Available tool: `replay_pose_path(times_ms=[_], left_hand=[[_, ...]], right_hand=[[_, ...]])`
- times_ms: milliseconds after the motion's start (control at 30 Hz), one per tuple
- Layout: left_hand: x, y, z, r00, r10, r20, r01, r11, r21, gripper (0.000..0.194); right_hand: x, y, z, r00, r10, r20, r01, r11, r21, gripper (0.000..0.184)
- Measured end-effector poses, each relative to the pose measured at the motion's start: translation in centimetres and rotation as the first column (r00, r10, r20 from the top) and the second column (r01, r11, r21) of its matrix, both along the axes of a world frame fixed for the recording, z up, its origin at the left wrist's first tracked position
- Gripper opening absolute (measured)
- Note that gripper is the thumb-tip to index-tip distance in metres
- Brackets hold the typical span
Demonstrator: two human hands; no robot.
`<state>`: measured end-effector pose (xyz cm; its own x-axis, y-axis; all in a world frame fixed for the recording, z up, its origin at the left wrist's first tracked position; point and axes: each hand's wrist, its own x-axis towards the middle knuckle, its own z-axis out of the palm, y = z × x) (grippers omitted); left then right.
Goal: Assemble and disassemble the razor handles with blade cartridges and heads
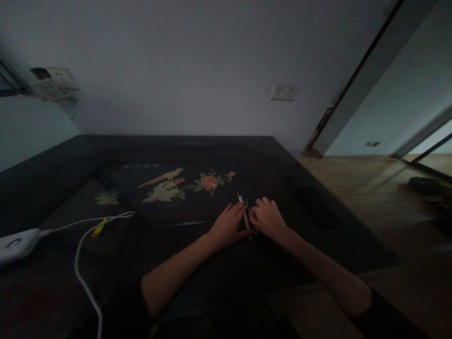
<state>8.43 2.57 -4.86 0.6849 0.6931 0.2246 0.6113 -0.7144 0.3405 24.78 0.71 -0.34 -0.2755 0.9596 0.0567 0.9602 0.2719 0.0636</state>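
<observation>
My left hand (228, 227) rests on the dark tabletop. Its fingers and thumb press across a thin white strip (240, 198), whose narrow far end shows beyond the fingertips. Close on the right, my right hand (268, 217) is closed, fingers curled in, at a slim dark object with shiny parts (248, 203). This object lies alongside the strip, nearly parallel to it. Dim light and the fingers hide most of both things, so their exact kind is unclear.
The glossy black table (197, 254) bears a bird design (163, 192) and a flower design (209, 182). At left lie a white device (17, 246) and a white cable (83, 280) with a yellow tag (99, 228). A dark flat object (316, 206) lies at right. A wall socket (284, 92) is behind.
</observation>
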Motion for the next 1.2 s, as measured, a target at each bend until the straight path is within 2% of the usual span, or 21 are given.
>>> replay_pose_path(times_ms=[167,267,400,533,600,700,833,1000,1200], left_hand=[[-0.1,-0.1,0.1,1.0,-0.005,0.004,0.005,1.0,0.003,0.073],[-0.2,-0.3,0.0,1.0,-0.015,0.005,0.015,1.0,0.007,0.071],[-0.3,-0.4,0.1,0.999,-0.04,0.022,0.04,0.999,0.014,0.069],[-0.3,-0.5,0.3,0.999,-0.05,0.01,0.05,0.999,-0.002,0.063],[-0.3,-0.5,0.5,0.998,-0.057,0.001,0.058,0.998,-0.007,0.06],[-0.3,-0.5,0.6,0.998,-0.071,-0.004,0.071,0.997,-0.008,0.058],[-0.3,-0.5,0.5,0.997,-0.082,0.007,0.082,0.997,-0.013,0.057],[-0.4,-0.5,0.4,0.996,-0.091,0.01,0.091,0.996,-0.009,0.055],[-0.4,-0.6,0.7,0.996,-0.087,0.009,0.087,0.995,-0.043,0.055]], right_hand=[[0.9,2.6,0.7,0.997,-0.017,-0.081,0.009,0.995,-0.102,0.028],[3.1,4.2,1.9,0.985,-0.017,-0.173,-0.02,0.977,-0.212,0.031],[6.7,4.6,3.0,0.964,0.014,-0.265,-0.099,0.945,-0.313,0.023],[7.8,3.4,2.7,0.953,0.041,-0.301,-0.172,0.89,-0.423,0.055],[7.3,2.9,2.3,0.959,0.035,-0.281,-0.169,0.866,-0.47,0.059],[6.3,3.0,1.7,0.969,0.026,-0.245,-0.144,0.867,-0.478,0.053],[6.3,3.8,1.1,0.951,0.036,-0.308,-0.177,0.88,-0.442,0.046],[6.9,4.4,0.6,0.94,0.02,-0.34,-0.154,0.915,-0.373,0.042],[6.7,4.4,0.4,0.933,0.024,-0.358,-0.16,0.922,-0.353,0.04]])
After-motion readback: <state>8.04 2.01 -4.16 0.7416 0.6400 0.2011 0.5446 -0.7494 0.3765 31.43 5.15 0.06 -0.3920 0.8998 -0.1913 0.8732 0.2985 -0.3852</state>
